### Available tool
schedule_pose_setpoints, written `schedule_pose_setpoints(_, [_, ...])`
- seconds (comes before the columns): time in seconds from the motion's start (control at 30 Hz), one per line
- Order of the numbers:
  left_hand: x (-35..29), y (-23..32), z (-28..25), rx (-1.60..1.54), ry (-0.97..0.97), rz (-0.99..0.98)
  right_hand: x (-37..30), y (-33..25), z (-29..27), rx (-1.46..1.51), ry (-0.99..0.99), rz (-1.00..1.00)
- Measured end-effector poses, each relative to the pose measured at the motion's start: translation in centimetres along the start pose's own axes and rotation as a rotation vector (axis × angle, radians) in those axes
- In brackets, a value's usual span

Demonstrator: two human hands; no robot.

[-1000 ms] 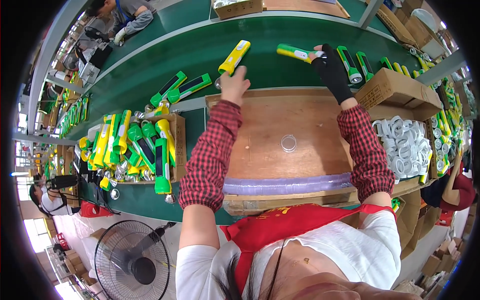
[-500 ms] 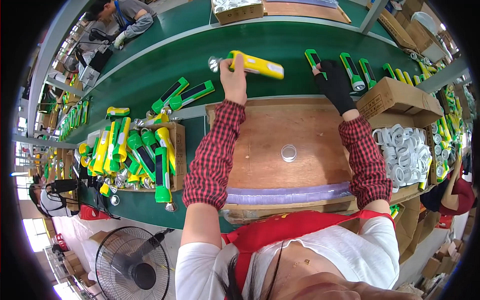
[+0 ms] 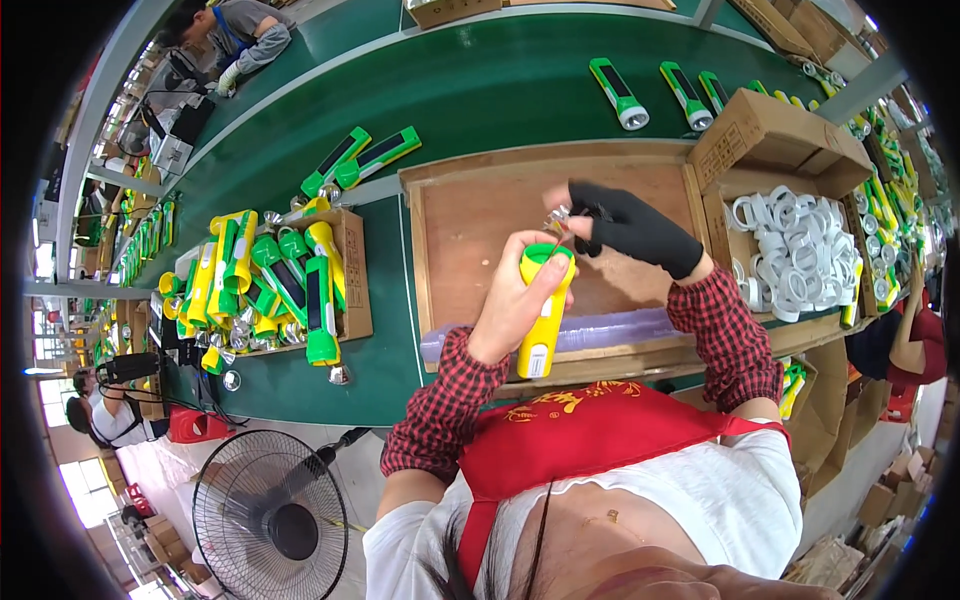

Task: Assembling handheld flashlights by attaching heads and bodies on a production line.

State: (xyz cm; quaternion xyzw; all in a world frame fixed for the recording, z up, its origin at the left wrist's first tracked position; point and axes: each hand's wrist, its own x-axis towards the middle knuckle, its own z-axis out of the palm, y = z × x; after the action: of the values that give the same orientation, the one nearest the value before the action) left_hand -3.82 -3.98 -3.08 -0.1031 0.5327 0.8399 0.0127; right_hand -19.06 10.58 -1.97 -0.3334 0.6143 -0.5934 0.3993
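Observation:
Over the wooden tray (image 3: 470,215), my left hand (image 3: 505,305) is wrapped round a yellow flashlight body (image 3: 545,325). Its green open end points away from me. My right hand (image 3: 640,232), in a black glove with bare fingertips, pinches a small shiny silver reflector (image 3: 556,216) just beyond that end. A thin reddish wire seems to run between reflector and body. Along the tray's near side lies a row of stacked clear purplish discs (image 3: 620,325), partly hidden behind the flashlight.
A box of flashlight bodies (image 3: 358,270) stands at left, a carton of white rings (image 3: 790,250) at right. Finished-looking flashlights (image 3: 620,95) lie on the green belt (image 3: 480,95). A fan (image 3: 290,525) stands at lower left. Another person (image 3: 245,45) works at far left.
My left hand has brought the flashlight from above the belt down over the tray and turned it. My right hand has left a flashlight on the belt and now grips the reflector.

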Motion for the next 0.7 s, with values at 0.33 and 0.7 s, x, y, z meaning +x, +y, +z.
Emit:
schedule_pose_setpoints(0.33, [-3.7, -6.2, 1.0, -0.385, -0.057, -0.239, -7.7, 3.5, 4.8, -0.601, 0.02, -0.388])
schedule_pose_setpoints(0.7, [-5.0, -6.0, 0.3, -0.313, -0.016, -0.199, -0.7, 9.9, 3.2, -1.169, 0.353, -0.043])
